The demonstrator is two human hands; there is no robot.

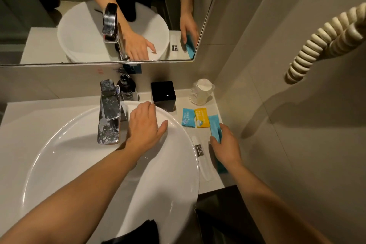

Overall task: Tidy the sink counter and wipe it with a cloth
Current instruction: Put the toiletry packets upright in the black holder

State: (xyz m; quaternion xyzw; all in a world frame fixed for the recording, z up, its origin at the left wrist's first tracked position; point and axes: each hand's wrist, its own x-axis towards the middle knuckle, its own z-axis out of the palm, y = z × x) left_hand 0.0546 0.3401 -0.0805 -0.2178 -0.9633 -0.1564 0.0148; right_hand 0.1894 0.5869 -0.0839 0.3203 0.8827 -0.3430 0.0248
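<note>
A round white basin (59, 154) sits on the pale sink counter (39, 109). My left hand (145, 125) lies flat on the basin's far rim beside the chrome faucet (109, 113), holding nothing. On the counter strip right of the basin, my right hand (227, 144) grips a long blue packet (214, 125); its lower end shows under my wrist. A small blue packet (188, 117) and a yellow packet (202, 117) lie side by side just beyond it. A long white sachet (202, 156) lies along the basin's edge. A dark cloth (138, 232) hangs over the basin's near rim.
A black square box (163, 93), wrapped cups (201, 94) and a dark soap pump bottle (126, 87) stand at the back by the wall. A mirror (59, 35) hangs above. A coiled cord (316, 45) hangs on the right wall, which closes off the counter.
</note>
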